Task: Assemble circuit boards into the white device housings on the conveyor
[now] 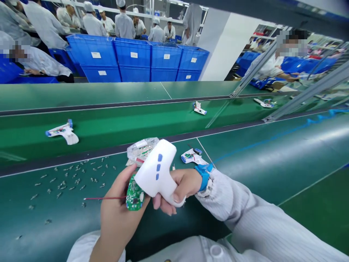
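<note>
A white pistol-shaped thermometer housing (157,171) with blue marks on its side is tilted in front of me. Its handle sits in my right hand (184,185), which is closed with the thumb pressed on the near side. A green circuit board (134,194) with a thin red wire (105,198) sticks out at the housing's lower left end. My left hand (117,203) is closed around this board and supports that end of the housing; most of its fingers are hidden behind. The wire points left, its tip free.
Many small metal parts (77,181) lie scattered on the green bench at left. Behind my hands is a clear plastic bag (141,150) of parts. An opened white housing (193,157) rests nearby; others, like this one (64,131), lie on the green conveyor (131,122). Metal struts (300,89) rise at right.
</note>
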Demonstrator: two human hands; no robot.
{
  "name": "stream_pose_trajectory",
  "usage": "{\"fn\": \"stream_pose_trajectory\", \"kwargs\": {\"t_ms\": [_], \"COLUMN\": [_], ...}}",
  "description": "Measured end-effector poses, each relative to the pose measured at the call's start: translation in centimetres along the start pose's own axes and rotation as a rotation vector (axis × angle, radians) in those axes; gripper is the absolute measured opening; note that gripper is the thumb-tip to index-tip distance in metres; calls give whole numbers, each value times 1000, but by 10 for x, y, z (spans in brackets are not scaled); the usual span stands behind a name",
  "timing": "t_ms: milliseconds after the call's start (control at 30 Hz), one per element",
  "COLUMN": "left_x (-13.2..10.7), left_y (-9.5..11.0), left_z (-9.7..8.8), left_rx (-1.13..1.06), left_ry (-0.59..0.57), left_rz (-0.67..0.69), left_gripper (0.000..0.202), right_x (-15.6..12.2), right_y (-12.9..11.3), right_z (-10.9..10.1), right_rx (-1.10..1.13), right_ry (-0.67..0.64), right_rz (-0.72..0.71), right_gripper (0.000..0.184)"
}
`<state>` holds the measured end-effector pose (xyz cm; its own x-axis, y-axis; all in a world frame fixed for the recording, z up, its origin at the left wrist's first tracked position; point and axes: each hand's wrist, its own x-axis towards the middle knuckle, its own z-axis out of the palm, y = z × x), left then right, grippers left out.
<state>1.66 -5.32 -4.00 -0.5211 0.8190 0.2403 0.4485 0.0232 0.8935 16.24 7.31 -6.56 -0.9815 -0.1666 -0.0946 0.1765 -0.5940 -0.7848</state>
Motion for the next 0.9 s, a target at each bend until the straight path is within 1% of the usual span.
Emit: {"fn": "stream_pose_trajectory", "kwargs": {"t_ms": [100, 200, 300, 367, 433, 467, 500, 533, 567, 633, 667, 700, 733, 767, 800, 833, 900], "left_x": [-9, -12, -13, -12, -12, -12, -11, -11, -10, -9, -9, -9, -9, -9, -9, -10, -12], "left_y": [8, 9, 2, -4, -8, -9, -9, -8, -7, -2, 0, 2, 4, 6, 7, 8, 10], "left_z": [-3, -4, -5, -5, -5, -4, -4, -4, -4, -4, -4, -4, -4, -3, -3, -2, -2], "left_rx": [5, -8, -212, -351, -428, -455, -478, -496, -501, -457, -421, -385, -356, -336, -321, -302, -232], "left_ry": [143, 226, 221, 190, 176, 174, 170, 164, 151, 106, 81, 55, 30, 9, -2, -8, -11], "left_rz": [-44, -71, -91, -149, -216, -231, -235, -230, -221, -238, -257, -279, -293, -300, -294, -278, -251], "left_gripper": [33, 28, 30, 36, 41, 42, 42, 41, 39, 36, 36, 38, 39, 41, 43, 43, 42], "right_x": [6, 9, 8, 6, 3, 1, -1, -3, -6, -9, -10, -11, -10, -8, -5, -1, 10], "right_y": [10, 16, 20, 23, 23, 22, 19, 16, 12, 1, -5, -10, -14, -18, -21, -22, -23], "right_z": [4, 10, 15, 16, 14, 13, 13, 12, 12, 16, 20, 26, 32, 40, 47, 54, 64], "right_rx": [100, 125, 111, 68, -47, -154, -303, -490, -701, -1080, -1186, -1226, -1212, -1165, -1108, -1061, -992], "right_ry": [-24, -29, -50, -53, -26, 5, 59, 161, 321, 757, 959, 1099, 1155, 1137, 1079, 1009, 922], "right_rz": [-36, -34, -16, -1, 11, 19, 36, 62, 90, 103, 55, -33, -151, -277, -390, -471, -538], "right_gripper": [49, 46, 49, 53, 56, 55, 53, 50, 46, 37, 33, 28, 24, 20, 16, 13, 9]}}
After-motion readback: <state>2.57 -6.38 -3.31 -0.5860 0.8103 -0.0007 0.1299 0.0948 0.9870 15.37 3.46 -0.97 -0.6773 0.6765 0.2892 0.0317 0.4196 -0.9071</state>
